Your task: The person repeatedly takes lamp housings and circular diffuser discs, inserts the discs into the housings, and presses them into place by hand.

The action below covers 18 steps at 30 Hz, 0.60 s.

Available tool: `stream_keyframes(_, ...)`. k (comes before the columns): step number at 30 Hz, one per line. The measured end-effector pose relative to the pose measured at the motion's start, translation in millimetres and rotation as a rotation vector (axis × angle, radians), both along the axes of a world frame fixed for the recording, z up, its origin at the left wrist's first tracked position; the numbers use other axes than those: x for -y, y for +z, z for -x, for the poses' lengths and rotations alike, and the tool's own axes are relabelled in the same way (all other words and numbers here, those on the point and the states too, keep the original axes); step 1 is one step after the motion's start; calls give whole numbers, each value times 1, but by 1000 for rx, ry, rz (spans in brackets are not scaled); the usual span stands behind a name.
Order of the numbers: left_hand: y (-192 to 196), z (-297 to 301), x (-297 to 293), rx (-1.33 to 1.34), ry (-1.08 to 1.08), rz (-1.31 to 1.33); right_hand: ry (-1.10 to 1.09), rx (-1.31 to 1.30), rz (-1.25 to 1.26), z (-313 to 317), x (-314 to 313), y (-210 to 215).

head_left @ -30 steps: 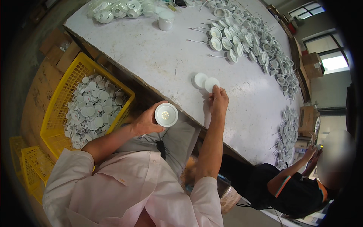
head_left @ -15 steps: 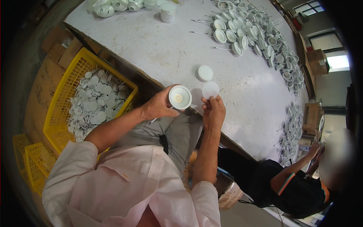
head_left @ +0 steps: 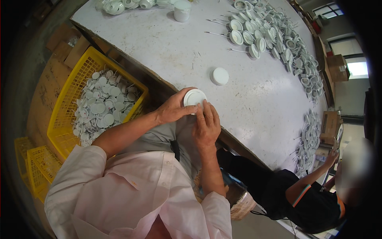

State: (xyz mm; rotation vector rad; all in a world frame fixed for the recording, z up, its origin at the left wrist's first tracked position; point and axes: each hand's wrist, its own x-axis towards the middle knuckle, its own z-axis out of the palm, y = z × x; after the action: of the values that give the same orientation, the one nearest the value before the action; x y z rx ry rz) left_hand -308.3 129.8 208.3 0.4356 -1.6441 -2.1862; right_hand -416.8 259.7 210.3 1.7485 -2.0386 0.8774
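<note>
In front of me, near the table's edge, a round white LED downlight faces up in my left hand, whose fingers and thumb wrap its side. The fingers of my right hand are closed against the light's near right rim and face. A flat white diffuser disc lies over the light's face, so the yellowish LEDs are covered. A short stack of white discs stands on the table just beyond my hands.
Many downlights with wires heap on the white table. A white tub stands at the far side near bagged rings. Left of me, a yellow basket holds wired discs. A co-worker sits at right.
My right hand has brought the white diffuser disc left onto the downlight, covering its LEDs. My left hand still holds the light, now slightly farther right in view.
</note>
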Motion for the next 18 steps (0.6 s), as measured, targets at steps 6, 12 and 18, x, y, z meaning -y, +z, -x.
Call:
stream_keyframes(6,4,-3,1,89,28,41,19,20,-29,-6,1,2)
stream_keyframes(12,4,-5,-1,108,45,44,0,-13,-12,-9,3,2)
stream_keyframes(18,1,-4,-3,107,76,120,6,-75,41,-8,5,0)
